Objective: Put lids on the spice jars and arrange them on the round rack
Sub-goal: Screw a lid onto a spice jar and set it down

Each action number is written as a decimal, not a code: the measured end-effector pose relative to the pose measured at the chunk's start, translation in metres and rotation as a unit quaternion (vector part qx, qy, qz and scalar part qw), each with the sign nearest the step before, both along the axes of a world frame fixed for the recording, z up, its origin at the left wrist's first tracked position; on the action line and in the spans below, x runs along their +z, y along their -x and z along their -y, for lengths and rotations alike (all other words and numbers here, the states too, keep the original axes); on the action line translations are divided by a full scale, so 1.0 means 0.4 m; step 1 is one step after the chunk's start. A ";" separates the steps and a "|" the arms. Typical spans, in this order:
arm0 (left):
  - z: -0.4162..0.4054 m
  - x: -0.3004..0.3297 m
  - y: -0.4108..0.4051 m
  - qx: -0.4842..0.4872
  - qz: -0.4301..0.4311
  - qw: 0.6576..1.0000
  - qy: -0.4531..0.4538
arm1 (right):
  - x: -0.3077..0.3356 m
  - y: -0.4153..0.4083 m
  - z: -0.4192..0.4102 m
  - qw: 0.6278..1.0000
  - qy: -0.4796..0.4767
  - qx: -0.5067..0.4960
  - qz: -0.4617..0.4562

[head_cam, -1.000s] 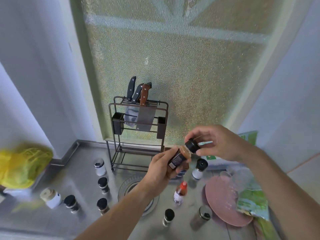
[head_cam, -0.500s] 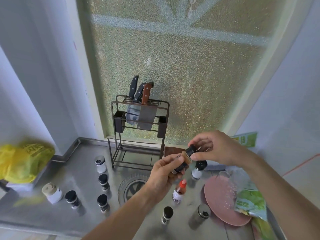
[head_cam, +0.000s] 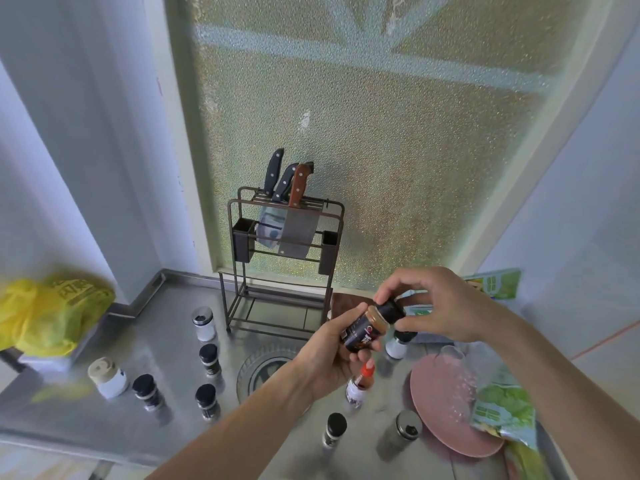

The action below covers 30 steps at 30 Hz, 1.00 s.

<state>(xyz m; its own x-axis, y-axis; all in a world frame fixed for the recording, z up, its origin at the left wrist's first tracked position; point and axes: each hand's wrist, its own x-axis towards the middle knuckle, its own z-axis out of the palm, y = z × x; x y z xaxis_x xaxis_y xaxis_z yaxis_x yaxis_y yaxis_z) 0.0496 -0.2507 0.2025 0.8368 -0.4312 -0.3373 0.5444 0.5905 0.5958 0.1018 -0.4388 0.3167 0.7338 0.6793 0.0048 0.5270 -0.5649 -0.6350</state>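
Note:
My left hand (head_cam: 327, 358) grips a dark-labelled spice jar (head_cam: 367, 330) with brown powder, tilted up to the right above the counter. My right hand (head_cam: 436, 303) pinches the black lid (head_cam: 391, 311) on the jar's mouth. Below my left hand lies the round rack (head_cam: 263, 367), a ribbed metal disc partly hidden by my wrist. Several capped jars stand around it: black-lidded ones (head_cam: 209, 360) (head_cam: 207, 401) (head_cam: 148, 392) (head_cam: 334, 429), a silver-lidded white one (head_cam: 204, 323), a red-capped bottle (head_cam: 362, 384).
A brown wire knife stand (head_cam: 284, 265) with three knives rises behind the rack. A pink plate (head_cam: 446, 403) and green packets (head_cam: 502, 410) lie at right, a yellow bag (head_cam: 48, 317) at left. A steel shaker (head_cam: 403, 433) and a beige-lidded white jar (head_cam: 108, 377) stand near the counter's front.
My hands have dropped a little and the lid now sits closer on the jar's mouth. The head camera has tilted, shifting the counter lower in view.

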 end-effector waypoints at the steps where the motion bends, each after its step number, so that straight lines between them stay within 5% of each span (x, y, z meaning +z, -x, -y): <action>1: 0.001 -0.006 -0.001 0.011 0.005 1.000 0.001 | -0.002 -0.001 -0.002 1.000 0.005 -0.009 -0.009; 14: -0.010 -0.019 -0.014 0.054 0.029 0.998 -0.015 | -0.004 -0.019 -0.017 0.992 0.106 -0.063 -0.007; 30: 0.008 -0.057 -0.053 0.063 0.045 0.997 0.001 | -0.020 -0.052 -0.007 0.994 0.061 -0.086 -0.039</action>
<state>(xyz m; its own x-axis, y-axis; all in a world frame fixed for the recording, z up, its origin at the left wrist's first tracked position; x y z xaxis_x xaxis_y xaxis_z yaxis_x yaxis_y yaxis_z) 0.0707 -0.2540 0.1798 0.9109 -0.3217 -0.2585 0.4110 0.6513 0.6379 0.1226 -0.4362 0.3086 0.8344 0.5351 -0.1323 0.3669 -0.7183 -0.5911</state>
